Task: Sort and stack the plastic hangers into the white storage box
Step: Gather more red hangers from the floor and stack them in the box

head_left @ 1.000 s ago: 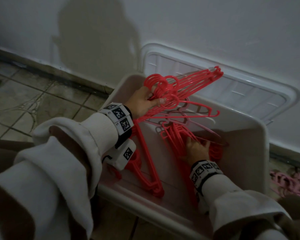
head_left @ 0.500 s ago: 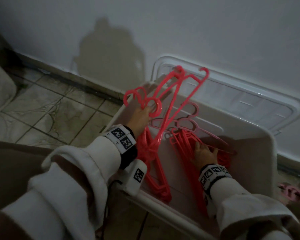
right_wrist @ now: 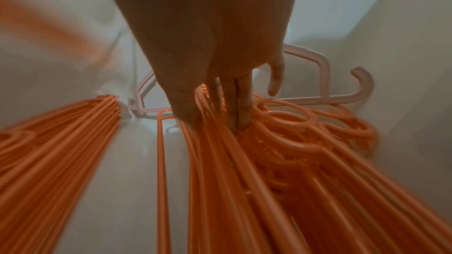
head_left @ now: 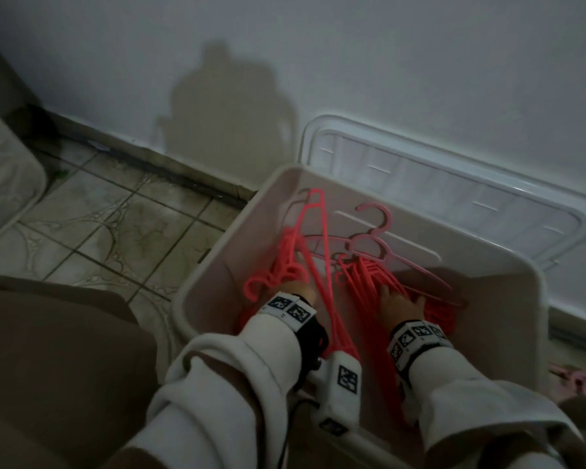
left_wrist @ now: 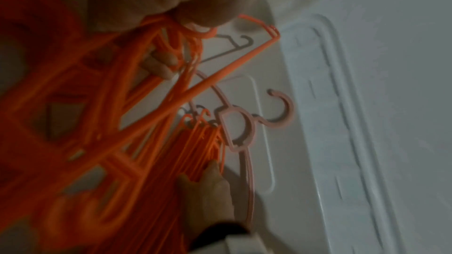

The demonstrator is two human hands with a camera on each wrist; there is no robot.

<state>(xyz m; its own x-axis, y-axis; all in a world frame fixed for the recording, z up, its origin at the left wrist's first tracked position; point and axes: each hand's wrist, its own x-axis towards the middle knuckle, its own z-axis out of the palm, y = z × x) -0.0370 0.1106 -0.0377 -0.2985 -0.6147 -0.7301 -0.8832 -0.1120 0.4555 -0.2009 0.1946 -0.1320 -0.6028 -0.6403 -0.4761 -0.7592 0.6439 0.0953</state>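
Observation:
The white storage box stands on the floor against the wall. Inside it, my left hand grips a bundle of red hangers by their necks, low at the box's left side. The left wrist view shows its fingers curled around that red bundle. My right hand lies flat on a second stack of red hangers on the box floor. Its straight fingers press on this stack. A pale pink hanger leans on the far wall.
The box's clear lid leans on the wall behind it. Tiled floor spreads to the left, with a pale cushion at its edge. More pink hangers lie on the floor at the right.
My left hand has brought the red bundle down from above the rim into the box's left side. My right hand has stayed pressed on the other stack.

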